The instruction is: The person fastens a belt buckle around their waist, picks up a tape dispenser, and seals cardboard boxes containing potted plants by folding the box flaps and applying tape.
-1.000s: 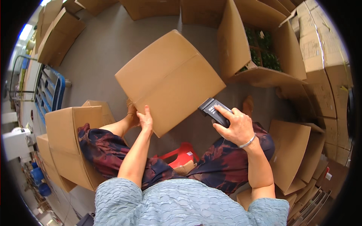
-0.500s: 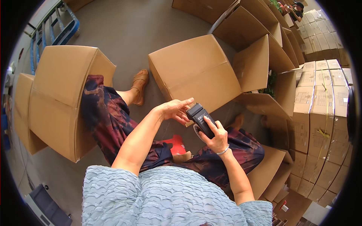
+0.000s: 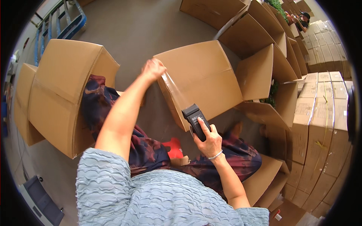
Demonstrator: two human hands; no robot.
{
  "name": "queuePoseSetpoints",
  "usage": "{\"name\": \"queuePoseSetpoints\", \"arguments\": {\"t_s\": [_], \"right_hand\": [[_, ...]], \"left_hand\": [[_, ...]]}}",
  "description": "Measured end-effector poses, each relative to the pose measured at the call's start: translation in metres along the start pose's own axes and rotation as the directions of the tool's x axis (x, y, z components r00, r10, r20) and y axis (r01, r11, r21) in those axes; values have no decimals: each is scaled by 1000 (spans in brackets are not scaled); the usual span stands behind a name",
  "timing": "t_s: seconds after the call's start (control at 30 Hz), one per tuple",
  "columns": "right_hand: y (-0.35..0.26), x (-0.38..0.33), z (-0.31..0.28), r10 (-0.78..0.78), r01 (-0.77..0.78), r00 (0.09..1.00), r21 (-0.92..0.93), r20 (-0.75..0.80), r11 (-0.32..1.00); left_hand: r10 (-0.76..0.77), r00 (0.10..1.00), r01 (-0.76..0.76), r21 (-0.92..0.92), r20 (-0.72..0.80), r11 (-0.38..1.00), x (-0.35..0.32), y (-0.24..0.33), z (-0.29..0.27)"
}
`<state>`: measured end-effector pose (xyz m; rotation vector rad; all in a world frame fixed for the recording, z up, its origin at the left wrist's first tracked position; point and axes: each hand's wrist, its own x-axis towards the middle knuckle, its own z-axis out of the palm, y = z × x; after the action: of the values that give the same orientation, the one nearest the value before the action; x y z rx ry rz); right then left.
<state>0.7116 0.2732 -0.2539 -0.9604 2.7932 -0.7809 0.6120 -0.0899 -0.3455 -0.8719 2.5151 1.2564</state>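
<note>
A black tape dispenser (image 3: 197, 119) is gripped in my right hand (image 3: 209, 142), over the near edge of a brown cardboard box (image 3: 203, 71) in front of me. A strip of clear packing tape (image 3: 173, 89) stretches from the dispenser toward the box's far left corner. There my left hand (image 3: 154, 69) pinches the tape's free end, its fingers closed and slightly blurred. The box's top is closed, with a seam running across it.
Another large carton (image 3: 64, 75) stands at my left leg. Open cartons (image 3: 256, 71) line the right, some with greenery inside. Strapped stacked boxes (image 3: 313, 113) rise beyond them. A blue cart (image 3: 60, 30) is at the far left. A red object (image 3: 174, 147) lies between my legs. A person (image 3: 302, 22) is far right.
My left hand has moved up and away to the box's far left corner, drawing out a strip of tape. My right hand with the dispenser has shifted slightly nearer to me.
</note>
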Motion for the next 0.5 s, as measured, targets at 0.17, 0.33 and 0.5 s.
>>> {"name": "queuePoseSetpoints", "arguments": {"t_s": [0.17, 0.33, 0.5], "right_hand": [[-37, 73, 42, 29, -30, 1000, -101, -3, 994], [-51, 123, 79, 86, -72, 993, -157, 83, 985], [-56, 144, 99, 163, -124, 973, -229, 160, 965]], "left_hand": [[-90, 984, 111, 132, -152, 985, 47, -1, -54], [-135, 983, 150, 116, -123, 982, 83, -26, -65], [-195, 977, 196, 9, -83, 980, 118, -54, -48]]}}
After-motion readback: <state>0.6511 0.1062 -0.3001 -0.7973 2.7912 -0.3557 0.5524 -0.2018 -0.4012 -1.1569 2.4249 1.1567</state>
